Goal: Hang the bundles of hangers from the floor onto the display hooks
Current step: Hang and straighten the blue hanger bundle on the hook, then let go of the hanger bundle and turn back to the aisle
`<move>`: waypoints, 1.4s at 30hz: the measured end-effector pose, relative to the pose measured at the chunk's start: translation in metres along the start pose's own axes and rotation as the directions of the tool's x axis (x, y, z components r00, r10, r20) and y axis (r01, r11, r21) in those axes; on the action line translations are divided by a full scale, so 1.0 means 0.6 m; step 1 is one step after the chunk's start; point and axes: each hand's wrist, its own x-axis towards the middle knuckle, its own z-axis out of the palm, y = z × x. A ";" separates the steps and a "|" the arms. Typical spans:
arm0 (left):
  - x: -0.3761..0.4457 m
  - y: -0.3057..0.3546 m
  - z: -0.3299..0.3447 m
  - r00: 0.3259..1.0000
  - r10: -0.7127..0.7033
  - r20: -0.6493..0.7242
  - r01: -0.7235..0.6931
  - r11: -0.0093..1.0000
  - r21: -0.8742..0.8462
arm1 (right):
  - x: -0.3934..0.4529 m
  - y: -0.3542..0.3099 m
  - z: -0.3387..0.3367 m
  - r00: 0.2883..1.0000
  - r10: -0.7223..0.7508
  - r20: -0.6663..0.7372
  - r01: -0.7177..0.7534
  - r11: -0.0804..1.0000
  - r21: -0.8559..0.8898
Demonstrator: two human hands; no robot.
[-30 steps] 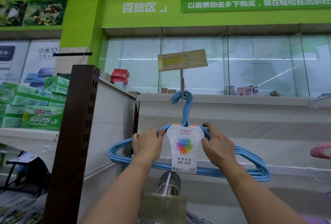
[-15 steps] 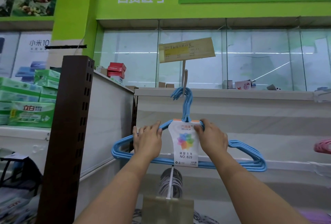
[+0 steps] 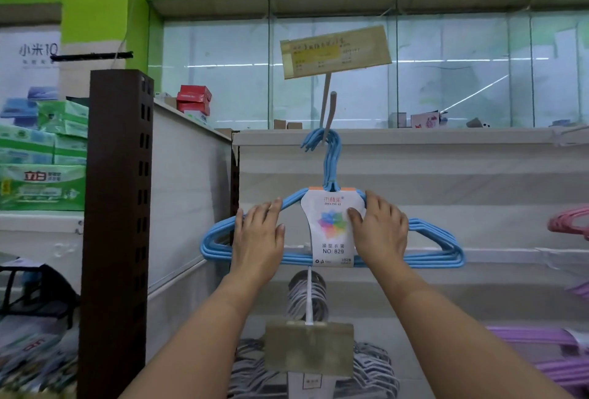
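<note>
Two hands meet on one bundle of blue hangers (image 3: 439, 250), which sits at the centre of the view with its clustered hook tops looped over a display hook (image 3: 331, 111) at twelve o'clock from the bundle's shoulders. A white card label (image 3: 333, 241) marked NO. 829 wraps the neck of the bundle. At nine o'clock from the label, the left hand (image 3: 259, 236) lies flat against the left shoulder wires, fingers straight and released, gripping nothing. At three o'clock from the label, the right hand (image 3: 381, 229) covers the right shoulder, its fingers loosely bent over the top wire and its thumb resting on the label's edge; whether it truly clasps the wire cannot be told. A yellowed price sign (image 3: 334, 51) stands tilted above the hook. At six o'clock from the bundle, a lower hook carries a blank card (image 3: 309, 351) with pale grey hangers (image 3: 376, 366) behind it. Pink hangers (image 3: 570, 220) show at three o'clock on the frame's edge, purple hangers (image 3: 535, 336) at four o'clock. A brown slotted upright (image 3: 116, 223) rises at nine o'clock, with green tissue packs (image 3: 41, 185) beyond it.
</note>
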 end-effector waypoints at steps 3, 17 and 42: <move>-0.011 0.004 0.001 0.992 -0.037 -0.123 0.019 0.989 -0.147 | -0.020 0.016 -0.004 1.000 0.001 -0.003 -0.001 1.000 -0.016; -0.224 0.076 -0.071 0.904 -0.422 0.072 0.428 0.888 -0.172 | -0.234 0.109 -0.068 0.963 0.056 0.263 -0.107 0.977 0.183; -0.743 0.419 0.075 0.620 -0.120 0.775 0.473 0.845 -0.248 | -0.728 0.483 -0.241 0.654 0.532 0.538 -0.580 0.809 -0.096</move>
